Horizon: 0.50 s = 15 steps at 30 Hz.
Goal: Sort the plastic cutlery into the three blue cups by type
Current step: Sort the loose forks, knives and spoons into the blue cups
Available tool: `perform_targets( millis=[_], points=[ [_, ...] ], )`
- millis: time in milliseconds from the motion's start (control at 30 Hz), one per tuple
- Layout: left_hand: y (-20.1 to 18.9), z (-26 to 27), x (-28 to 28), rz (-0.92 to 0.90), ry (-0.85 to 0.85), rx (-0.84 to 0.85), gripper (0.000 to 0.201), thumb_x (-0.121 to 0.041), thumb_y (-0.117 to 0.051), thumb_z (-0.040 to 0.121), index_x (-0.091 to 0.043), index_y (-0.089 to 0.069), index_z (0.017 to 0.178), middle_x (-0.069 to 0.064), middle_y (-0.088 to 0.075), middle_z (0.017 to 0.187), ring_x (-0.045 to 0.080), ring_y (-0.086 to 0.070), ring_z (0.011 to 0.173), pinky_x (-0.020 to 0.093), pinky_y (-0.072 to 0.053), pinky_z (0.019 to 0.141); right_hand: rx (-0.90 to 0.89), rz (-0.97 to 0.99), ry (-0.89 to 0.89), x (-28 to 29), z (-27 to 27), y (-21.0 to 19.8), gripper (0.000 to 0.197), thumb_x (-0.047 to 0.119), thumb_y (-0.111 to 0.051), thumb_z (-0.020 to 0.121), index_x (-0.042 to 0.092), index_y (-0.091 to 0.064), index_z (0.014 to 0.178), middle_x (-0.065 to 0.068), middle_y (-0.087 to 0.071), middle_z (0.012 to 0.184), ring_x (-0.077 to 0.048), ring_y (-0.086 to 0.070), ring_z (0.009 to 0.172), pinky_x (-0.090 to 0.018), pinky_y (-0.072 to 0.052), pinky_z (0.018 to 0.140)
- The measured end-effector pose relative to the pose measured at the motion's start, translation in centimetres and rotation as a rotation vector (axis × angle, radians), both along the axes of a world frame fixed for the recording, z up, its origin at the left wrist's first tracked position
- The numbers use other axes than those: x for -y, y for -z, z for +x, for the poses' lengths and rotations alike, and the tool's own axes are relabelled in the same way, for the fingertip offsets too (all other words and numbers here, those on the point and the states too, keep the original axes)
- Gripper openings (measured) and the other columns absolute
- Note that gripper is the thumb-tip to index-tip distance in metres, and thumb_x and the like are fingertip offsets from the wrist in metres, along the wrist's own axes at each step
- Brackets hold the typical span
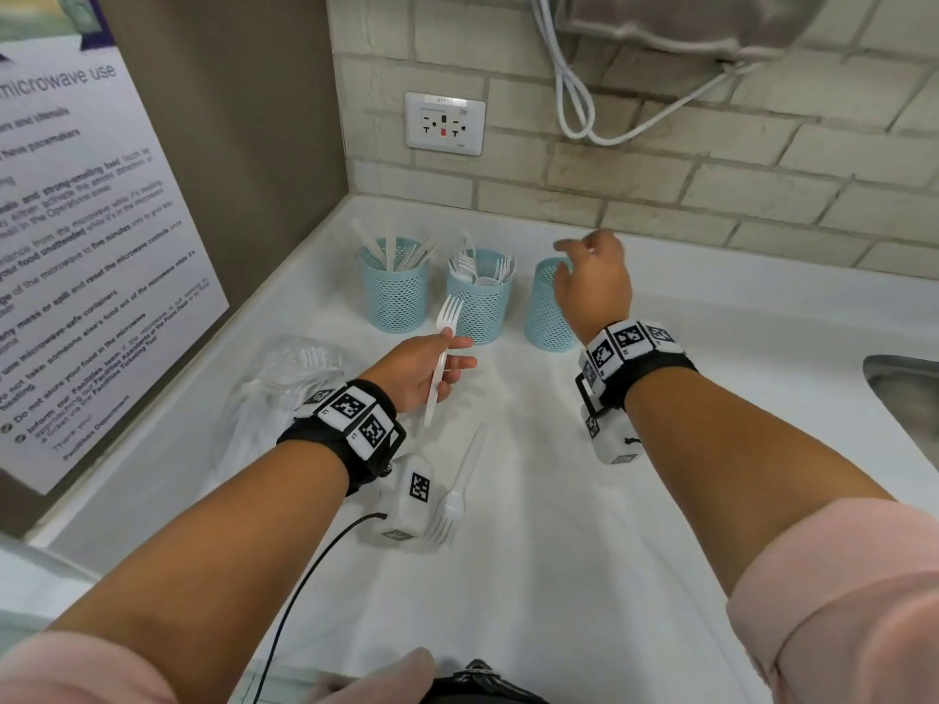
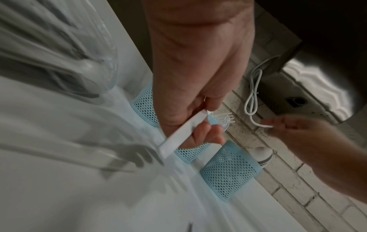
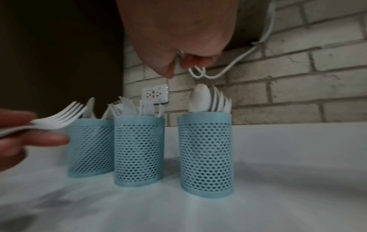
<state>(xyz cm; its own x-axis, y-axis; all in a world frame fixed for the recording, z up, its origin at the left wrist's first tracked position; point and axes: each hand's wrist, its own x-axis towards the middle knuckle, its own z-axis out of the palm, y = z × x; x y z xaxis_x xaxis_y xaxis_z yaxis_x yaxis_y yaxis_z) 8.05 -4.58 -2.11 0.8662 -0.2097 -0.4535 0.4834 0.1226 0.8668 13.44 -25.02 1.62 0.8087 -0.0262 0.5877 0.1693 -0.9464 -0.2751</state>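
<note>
Three blue mesh cups stand in a row on the white counter (image 1: 559,500). The left cup (image 1: 394,292) holds knives, the middle cup (image 1: 478,307) forks, the right cup (image 3: 205,153) spoons (image 3: 200,98). My left hand (image 1: 455,350) pinches a white fork (image 1: 448,317) by its handle, tines up, just in front of the middle cup. My right hand (image 1: 574,256) hovers over the right cup (image 1: 546,312) with relaxed fingers and holds nothing. A second white fork (image 1: 460,480) lies on the counter beside my left wrist.
Crumpled clear plastic packaging (image 1: 284,388) lies left of my left hand. A poster (image 1: 86,236) covers the left wall. A sink (image 1: 904,398) opens at the right. A wall outlet (image 1: 444,123) and a hanging white cable (image 1: 579,109) sit on the brick wall behind the cups.
</note>
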Motion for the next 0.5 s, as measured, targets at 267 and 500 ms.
perform_targets(
  millis=[267, 500],
  points=[
    [0.9, -0.5, -0.4, 0.117, -0.072, 0.109, 0.028, -0.03, -0.038, 0.101, -0.013, -0.059, 0.107, 0.0, -0.058, 0.084, 0.007, -0.042, 0.06, 0.016, -0.035, 0.047, -1.001, -0.468, -0.495, -5.4, -4.4, 1.4, 0.016, 0.016, -0.062, 0.082, 0.016, -0.07, 0.095, 0.001, -0.065, 0.093, -0.017, -0.06, 0.088, -0.027, -0.048, 0.079],
    [1.5, -1.0, -0.9, 0.121, -0.116, 0.101, 0.021, -0.021, -0.046, 0.099, -0.009, -0.061, 0.107, -0.004, -0.058, 0.074, 0.006, -0.046, 0.058, 0.015, -0.038, 0.045, -1.109, -0.547, -0.682, -8.3, -6.7, 4.3, 0.038, 0.018, -0.077, 0.073, 0.007, -0.063, 0.107, 0.012, -0.04, 0.076, -0.014, -0.043, 0.087, -0.016, -0.033, 0.06]
  ],
)
